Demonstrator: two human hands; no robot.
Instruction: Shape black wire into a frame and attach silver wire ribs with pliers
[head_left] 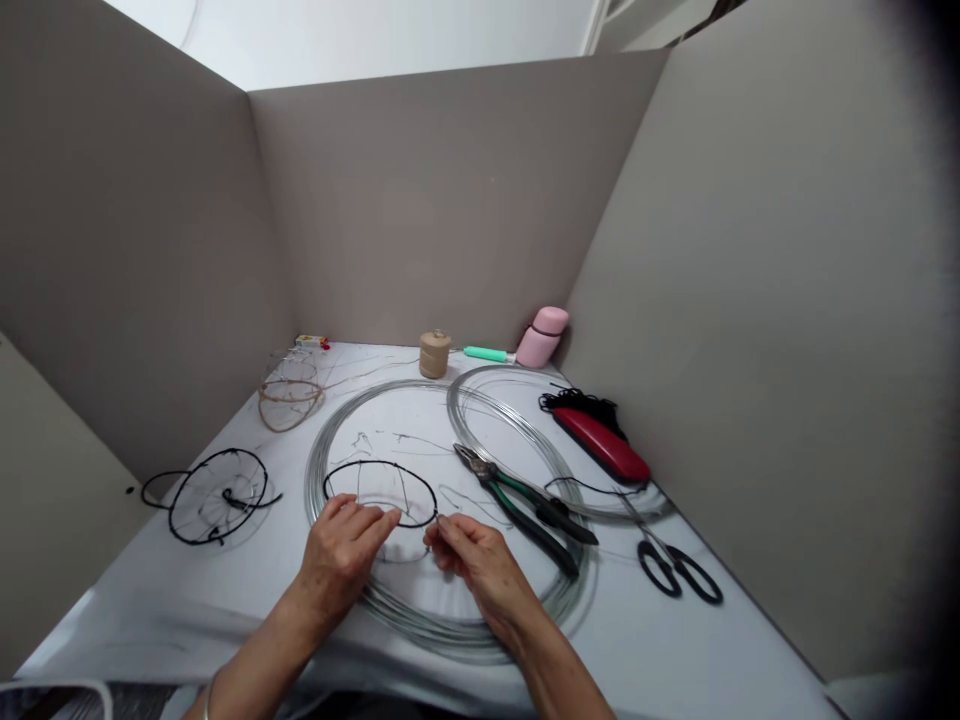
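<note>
Black wire hoop (395, 464) is occupying the lower centre of the frame; left hand (339, 552) is gripping its near-left side, right hand (480, 566) is pinching its right edge.

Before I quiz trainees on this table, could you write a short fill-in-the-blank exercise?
The bottle in the far right corner is ____.
The pliers have handles in black and ____.
The scissors lie on the pliers' ____-hand side.
The right hand is at a wire frame with a ____ rim.

Missing words: pink; green; right; black.
</note>
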